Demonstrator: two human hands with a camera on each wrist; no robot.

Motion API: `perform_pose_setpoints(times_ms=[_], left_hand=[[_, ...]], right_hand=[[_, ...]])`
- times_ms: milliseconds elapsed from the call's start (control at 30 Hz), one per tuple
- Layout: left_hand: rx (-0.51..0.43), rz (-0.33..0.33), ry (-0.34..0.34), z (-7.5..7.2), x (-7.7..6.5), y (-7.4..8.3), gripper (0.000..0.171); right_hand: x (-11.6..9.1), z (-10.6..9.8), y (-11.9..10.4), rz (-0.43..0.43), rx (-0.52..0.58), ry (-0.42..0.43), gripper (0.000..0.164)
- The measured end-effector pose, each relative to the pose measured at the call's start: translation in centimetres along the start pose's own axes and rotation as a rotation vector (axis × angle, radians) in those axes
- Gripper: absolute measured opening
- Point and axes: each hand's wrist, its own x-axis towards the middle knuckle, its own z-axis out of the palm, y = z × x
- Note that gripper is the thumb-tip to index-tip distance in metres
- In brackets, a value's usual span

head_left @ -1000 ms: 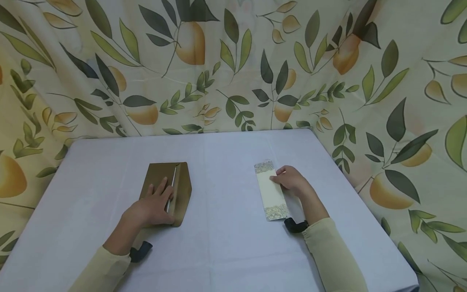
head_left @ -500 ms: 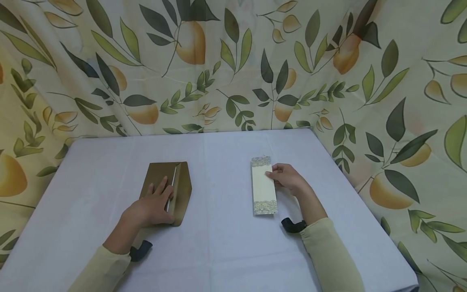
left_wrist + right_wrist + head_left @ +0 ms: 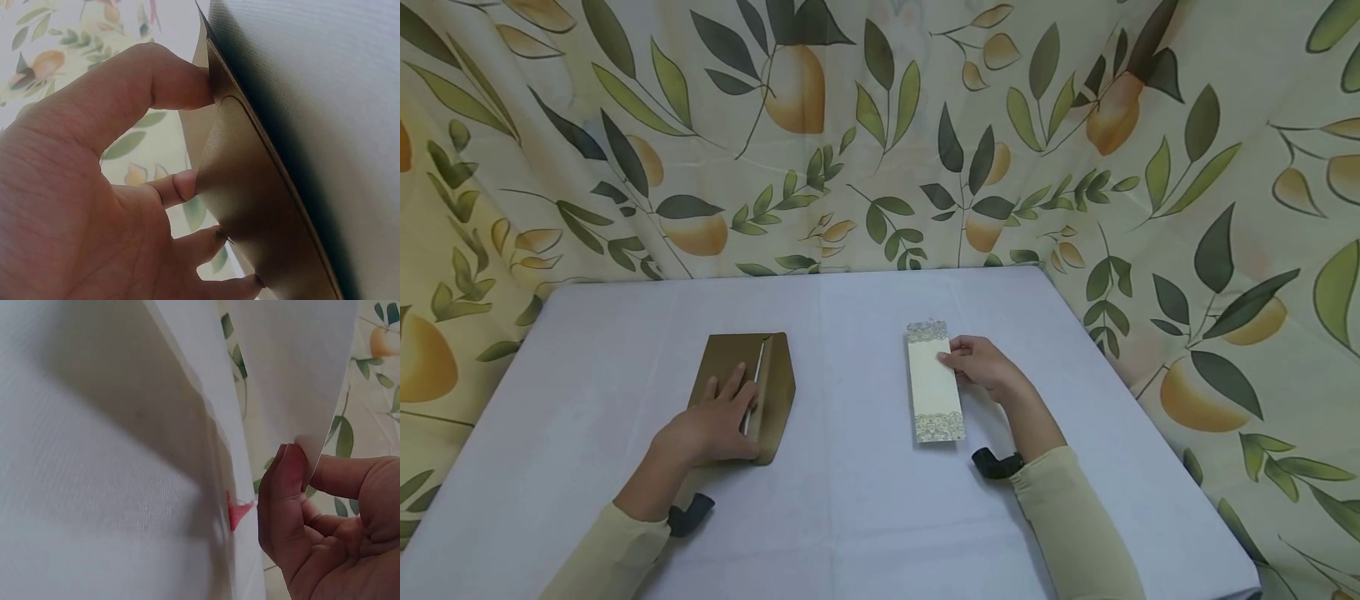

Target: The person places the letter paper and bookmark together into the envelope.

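Spread fingers of my left hand (image 3: 718, 421) press on a golden-brown envelope (image 3: 711, 367) at the table's left. Its flap lies to the right, and a thin white strip shows along the slit. In the left wrist view, the thumb and fingertips touch the brown paper (image 3: 250, 187). My right hand (image 3: 985, 367) pinches a cream card (image 3: 932, 383) by its right edge, thumb on top. Patterned lace-like bands cross both ends of this long card. From the right wrist view, the card's plain underside (image 3: 294, 369) shows between thumb and fingers.
A white cloth (image 3: 850, 517) covers the table. Behind it hangs a curtain (image 3: 880, 183) printed with leaves and orange fruit. Each wrist wears a black strap-like piece. A small red mark (image 3: 237, 512) appears near the right hand in the right wrist view.
My right hand has carried the card a little to the left, and the card has turned from a slant to nearly straight. The left hand and envelope have stayed in place.
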Motion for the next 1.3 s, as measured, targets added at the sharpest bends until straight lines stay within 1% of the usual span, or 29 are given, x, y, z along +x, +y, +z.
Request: perform_pose_setpoints(times_ms=[300,467,567,700,967,1300], left_hand=[[0.002,-0.006,-0.004,0.0,0.0,-0.2,0.053],[0.005,-0.009,-0.004,0.0,-0.1,-0.1,0.051],[0.0,-0.008,-0.004,0.0,-0.1,-0.1,0.049],[-0.009,-0.005,-0.005,0.0,-0.1,-0.1,0.049],[-0.017,-0.005,-0.004,-0.1,-0.1,-0.2,0.048],[-0.008,0.007,0.001,-0.2,0.0,-0.4,0.046]], right_hand=[[0.3,1.0,-1.0,-0.002,0.0,-0.008,0.02],[0.4,1.4,-1.4,-0.017,0.006,-0.015,0.018],[0.5,1.6,-1.8,-0.029,0.014,-0.024,0.019],[0.7,2.0,-2.2,-0.023,0.019,-0.03,0.021],[1.1,3.0,-2.9,-0.034,0.017,-0.061,0.023],[1.6,4.6,-3.5,-0.052,0.081,-0.12,0.027]])
